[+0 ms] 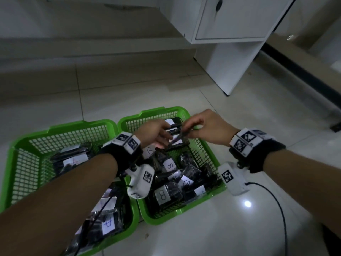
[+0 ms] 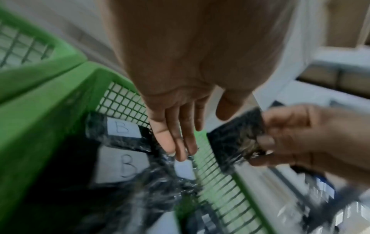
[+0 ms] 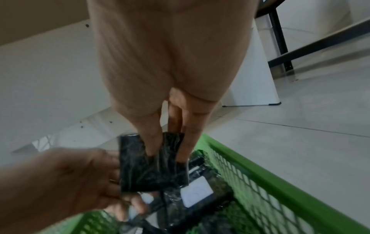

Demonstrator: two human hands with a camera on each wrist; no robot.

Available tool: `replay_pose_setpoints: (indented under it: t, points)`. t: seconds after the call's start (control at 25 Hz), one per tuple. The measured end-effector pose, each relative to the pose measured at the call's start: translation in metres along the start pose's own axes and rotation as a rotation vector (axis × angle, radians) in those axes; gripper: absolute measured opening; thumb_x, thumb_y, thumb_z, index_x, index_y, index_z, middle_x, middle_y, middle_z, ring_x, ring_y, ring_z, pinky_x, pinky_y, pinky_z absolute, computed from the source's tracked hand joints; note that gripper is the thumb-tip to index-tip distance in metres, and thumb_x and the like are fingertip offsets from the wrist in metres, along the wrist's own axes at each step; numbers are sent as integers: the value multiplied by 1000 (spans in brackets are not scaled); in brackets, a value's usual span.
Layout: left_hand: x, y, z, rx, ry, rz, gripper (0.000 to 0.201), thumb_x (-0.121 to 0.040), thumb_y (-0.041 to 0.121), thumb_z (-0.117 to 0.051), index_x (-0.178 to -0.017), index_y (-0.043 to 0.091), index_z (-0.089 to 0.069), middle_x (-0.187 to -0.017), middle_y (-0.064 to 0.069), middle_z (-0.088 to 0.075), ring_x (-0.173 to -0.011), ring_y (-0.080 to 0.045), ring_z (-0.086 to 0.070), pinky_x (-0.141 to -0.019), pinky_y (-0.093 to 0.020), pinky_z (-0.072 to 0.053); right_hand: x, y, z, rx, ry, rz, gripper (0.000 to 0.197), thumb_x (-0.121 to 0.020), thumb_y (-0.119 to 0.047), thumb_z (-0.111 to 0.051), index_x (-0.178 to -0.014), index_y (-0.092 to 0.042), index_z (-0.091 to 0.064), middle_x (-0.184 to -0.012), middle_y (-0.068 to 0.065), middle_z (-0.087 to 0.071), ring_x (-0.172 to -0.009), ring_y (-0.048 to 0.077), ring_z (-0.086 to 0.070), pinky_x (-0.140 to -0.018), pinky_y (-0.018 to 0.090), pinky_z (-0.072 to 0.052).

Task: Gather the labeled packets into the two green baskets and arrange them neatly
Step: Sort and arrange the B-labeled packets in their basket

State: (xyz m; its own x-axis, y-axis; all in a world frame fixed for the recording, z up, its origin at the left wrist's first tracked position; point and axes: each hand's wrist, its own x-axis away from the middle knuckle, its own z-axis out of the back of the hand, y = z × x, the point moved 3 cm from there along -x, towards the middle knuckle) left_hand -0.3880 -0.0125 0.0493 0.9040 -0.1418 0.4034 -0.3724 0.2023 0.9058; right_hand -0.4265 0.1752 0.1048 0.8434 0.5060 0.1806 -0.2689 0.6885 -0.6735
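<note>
Two green baskets stand side by side on the tiled floor. The left basket [image 1: 60, 126] holds black packets labelled A [image 1: 108, 223]. The right basket [image 1: 162, 110] holds packets labelled B [image 1: 162, 194]. Both hands are over the far end of the right basket. My right hand [image 1: 186, 130] pinches a black packet [image 1: 178, 139] [image 3: 152, 166] by its top edge, above the basket. My left hand [image 1: 162, 137] [image 2: 180, 134] reaches in with straight fingers, whose tips touch a white-labelled packet [image 2: 184, 169] lying in the basket. The held packet's label is hidden.
A white cabinet [image 1: 230, 43] stands on the floor behind and to the right of the baskets. A black cable [image 1: 276, 200] runs from the right wrist camera across the floor. A dark metal frame [image 3: 280, 47] stands further right.
</note>
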Motion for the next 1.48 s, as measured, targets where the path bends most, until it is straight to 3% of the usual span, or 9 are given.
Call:
replay_pose_setpoints:
  t: [0.2, 0.32, 0.4, 0.6, 0.92, 1.04, 1.16, 1.32, 1.48]
  points:
    - [14, 30, 17, 257, 62, -132, 35, -83, -2, -74, -116, 6, -66, -105, -14, -74, -97, -29, -72, -88, -40, -59, -5, -50, 35, -27, -92, 9, 42, -72, 3, -82, -98, -29, -83, -136, -9, -63, -127, 7, -56, -112, 34, -44]
    - [20, 39, 35, 145, 165, -196, 36, -77, -1, -80, -109, 11, -71, -100, -6, -75, -89, -19, -71, -76, -28, -58, -8, -56, 33, -48, -188, 17, 40, -76, 4, -81, -107, -21, -77, -124, -7, -69, -114, 7, -66, -102, 25, -51]
    - [20, 45, 45, 58, 167, -199, 34, -76, 0, -80, -107, 14, -73, -100, -3, -76, -89, -14, -72, -75, -23, -56, -12, -50, 25, -133, -131, 64, 39, -78, 4, -82, -107, -18, -68, -116, 1, -71, -104, 15, -71, -96, 37, -57]
    - [22, 69, 57, -284, 136, -159, 29, -80, 1, -76, -105, 16, -76, -98, 3, -77, -93, -15, -72, -84, -29, -57, -10, -30, 6, -587, -108, 31, 56, -81, 16, -73, -125, -9, -50, -100, 20, -70, -82, 29, -74, -68, 40, -64]
    - [49, 100, 45, -650, 129, 9, 14, -94, 16, -67, -105, 9, -70, -84, -7, -75, -66, -11, -72, -61, -19, -56, -17, -6, -10, -836, -173, 100, 60, -82, 18, -69, -131, -15, -55, -109, 28, -68, -86, 37, -72, -75, 50, -63]
    - [53, 99, 45, -746, 168, 31, 15, -97, 21, -62, -108, 14, -70, -83, -1, -74, -67, -8, -72, -63, -19, -55, -20, -3, -25, -686, -179, 160, 63, -77, 11, -77, -126, -19, -53, -102, 14, -69, -81, 24, -74, -77, 53, -63]
    - [44, 86, 50, -745, 270, 47, 18, -98, 19, -58, -108, 16, -74, -80, 2, -75, -67, -8, -71, -60, -14, -53, -33, -2, -32, -242, -131, 374, 82, -67, -15, -92, -137, -28, -53, -109, -5, -64, -80, 4, -68, -70, 28, -61]
    - [42, 64, 56, -670, 422, 49, 19, -98, 22, -58, -105, 19, -76, -71, 14, -71, -66, -3, -69, -69, -20, -56, -55, -10, -42, 212, -81, 602, 86, -55, -52, -93, -129, -21, -64, -114, -6, -59, -94, 10, -56, -78, 22, -43]
    - [46, 31, 58, -823, 438, 147, 32, -100, 29, -51, -129, 18, -60, -126, 1, -61, -107, -14, -60, -87, -27, -47, -81, -11, -63, 443, -179, 511, 69, -53, -54, -92, -111, -24, -69, -101, -5, -58, -89, 17, -57, -73, 33, -51]
